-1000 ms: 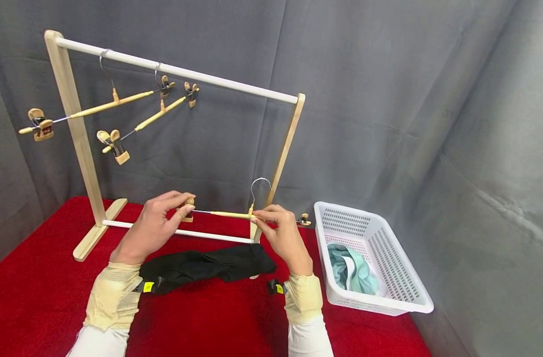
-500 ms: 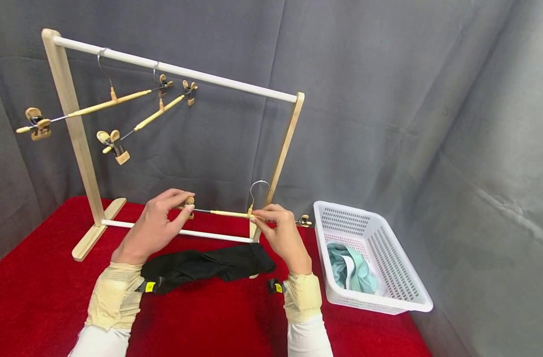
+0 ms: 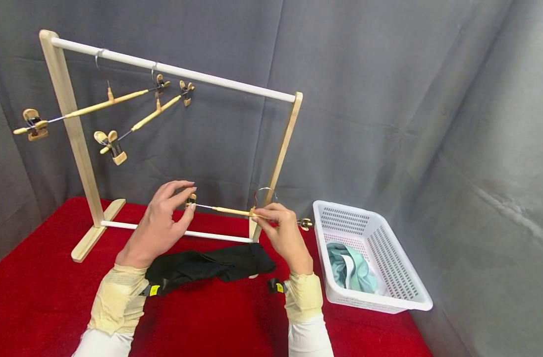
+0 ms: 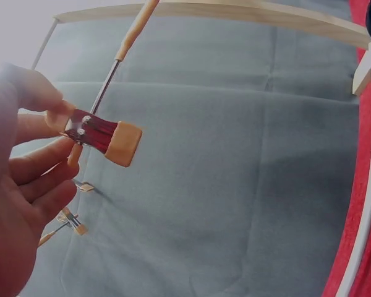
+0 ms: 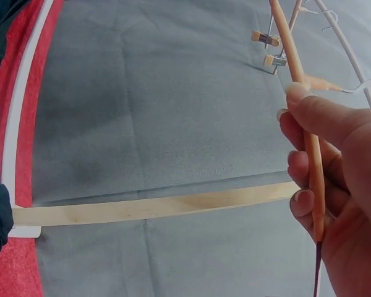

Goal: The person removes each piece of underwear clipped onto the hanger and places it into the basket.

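Observation:
My right hand (image 3: 282, 238) grips the wooden middle bar of a clip hanger (image 3: 231, 211) close to its hook, which points up. Thumb and curled fingers wrap that bar (image 5: 315, 179) in the right wrist view. At the hanger's left end, my left hand (image 3: 160, 223) pinches the handles of a wooden clip (image 4: 125, 143) between thumb and fingers. That clip's jaws hold nothing in the left wrist view. The other clip (image 3: 305, 224) sticks out to the right of my right hand. Below the hanger, a folded black cloth garment (image 3: 209, 265) lies on the red tabletop, partly behind my left wrist.
A wooden rack (image 3: 77, 144) with a white top rail (image 3: 227, 83) stands behind my hands. Two clip hangers (image 3: 106, 102) hang near its left end. At right sits a white plastic basket (image 3: 398, 263) with light green cloth (image 3: 360, 270) inside.
My left hand has shifted slightly up and right, its fingers a little wider apart around the clip. The hanger's left end has risen slightly and its hook has turned. The right hand has hardly moved.

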`<state>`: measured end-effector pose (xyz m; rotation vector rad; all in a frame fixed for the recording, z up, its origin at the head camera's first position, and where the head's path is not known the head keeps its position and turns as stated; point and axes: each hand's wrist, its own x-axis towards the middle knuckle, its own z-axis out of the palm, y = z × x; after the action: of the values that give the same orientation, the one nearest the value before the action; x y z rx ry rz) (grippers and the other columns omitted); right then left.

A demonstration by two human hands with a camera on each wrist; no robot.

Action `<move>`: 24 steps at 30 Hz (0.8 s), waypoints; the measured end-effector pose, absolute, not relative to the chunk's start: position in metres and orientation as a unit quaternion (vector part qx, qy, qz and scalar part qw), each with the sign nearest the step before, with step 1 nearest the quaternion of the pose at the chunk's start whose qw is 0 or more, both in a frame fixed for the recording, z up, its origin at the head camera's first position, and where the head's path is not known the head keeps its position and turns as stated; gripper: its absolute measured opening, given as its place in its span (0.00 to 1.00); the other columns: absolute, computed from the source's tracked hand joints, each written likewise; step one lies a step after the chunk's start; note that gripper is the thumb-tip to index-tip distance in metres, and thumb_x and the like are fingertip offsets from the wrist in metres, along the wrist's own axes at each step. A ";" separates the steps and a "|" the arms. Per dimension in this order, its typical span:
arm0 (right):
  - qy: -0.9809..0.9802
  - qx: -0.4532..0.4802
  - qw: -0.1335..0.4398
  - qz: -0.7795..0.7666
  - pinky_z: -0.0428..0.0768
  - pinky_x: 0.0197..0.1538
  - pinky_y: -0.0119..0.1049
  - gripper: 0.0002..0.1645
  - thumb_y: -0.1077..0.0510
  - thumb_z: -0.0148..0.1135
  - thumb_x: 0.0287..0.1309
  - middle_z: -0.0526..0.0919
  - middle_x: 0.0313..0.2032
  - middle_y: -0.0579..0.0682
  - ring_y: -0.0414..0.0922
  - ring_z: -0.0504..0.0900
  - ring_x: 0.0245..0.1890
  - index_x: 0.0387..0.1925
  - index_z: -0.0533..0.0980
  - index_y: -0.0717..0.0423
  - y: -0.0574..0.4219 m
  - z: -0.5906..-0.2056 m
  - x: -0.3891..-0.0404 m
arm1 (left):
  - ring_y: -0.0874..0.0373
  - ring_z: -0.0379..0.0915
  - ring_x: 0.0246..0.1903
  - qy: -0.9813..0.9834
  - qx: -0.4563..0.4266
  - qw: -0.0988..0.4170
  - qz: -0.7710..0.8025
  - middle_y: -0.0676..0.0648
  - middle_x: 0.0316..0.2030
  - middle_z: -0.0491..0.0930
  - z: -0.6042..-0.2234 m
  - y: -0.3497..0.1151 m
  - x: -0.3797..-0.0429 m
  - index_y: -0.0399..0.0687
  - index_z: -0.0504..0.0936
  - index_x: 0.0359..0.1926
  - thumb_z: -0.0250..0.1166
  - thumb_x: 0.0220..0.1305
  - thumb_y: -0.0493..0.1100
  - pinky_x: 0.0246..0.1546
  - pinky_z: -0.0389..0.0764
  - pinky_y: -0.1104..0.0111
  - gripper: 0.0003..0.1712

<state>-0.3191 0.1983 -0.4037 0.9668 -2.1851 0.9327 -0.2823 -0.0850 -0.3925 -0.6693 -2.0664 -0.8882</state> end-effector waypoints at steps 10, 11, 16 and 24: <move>-0.818 0.366 0.284 0.341 0.79 0.33 0.36 0.15 0.50 0.62 0.53 0.80 0.33 0.41 0.34 0.74 0.31 0.41 0.82 0.50 0.196 -0.407 -0.322 | 0.53 0.61 0.56 -0.795 -0.298 0.406 -0.338 0.46 0.54 0.71 -0.392 -0.078 -0.281 0.44 0.77 0.53 0.63 0.52 0.35 0.48 0.72 0.56 0.24; -0.817 0.366 0.286 0.341 0.79 0.33 0.35 0.15 0.50 0.62 0.53 0.80 0.33 0.41 0.34 0.74 0.31 0.41 0.82 0.50 0.195 -0.408 -0.322 | 0.53 0.61 0.55 -0.792 -0.304 0.410 -0.335 0.46 0.53 0.72 -0.392 -0.076 -0.281 0.45 0.77 0.53 0.64 0.51 0.35 0.48 0.72 0.56 0.24; -0.817 0.370 0.287 0.337 0.76 0.33 0.28 0.14 0.52 0.63 0.52 0.80 0.33 0.41 0.34 0.74 0.31 0.41 0.82 0.50 0.193 -0.408 -0.320 | 0.54 0.63 0.53 -0.787 -0.328 0.414 -0.318 0.47 0.48 0.75 -0.393 -0.066 -0.280 0.46 0.79 0.50 0.64 0.50 0.35 0.52 0.70 0.56 0.22; -0.826 0.368 0.262 0.339 0.78 0.35 0.29 0.14 0.50 0.65 0.50 0.81 0.33 0.39 0.34 0.74 0.32 0.40 0.82 0.47 0.188 -0.407 -0.317 | 0.57 0.67 0.49 -0.813 -0.330 0.371 -0.302 0.47 0.50 0.74 -0.398 -0.053 -0.279 0.47 0.79 0.49 0.65 0.52 0.39 0.46 0.77 0.59 0.21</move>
<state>-0.3168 0.1876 -0.4067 0.9953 -2.2340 0.9164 -0.2793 -0.0531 -0.3982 -0.8463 -2.0854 -0.7751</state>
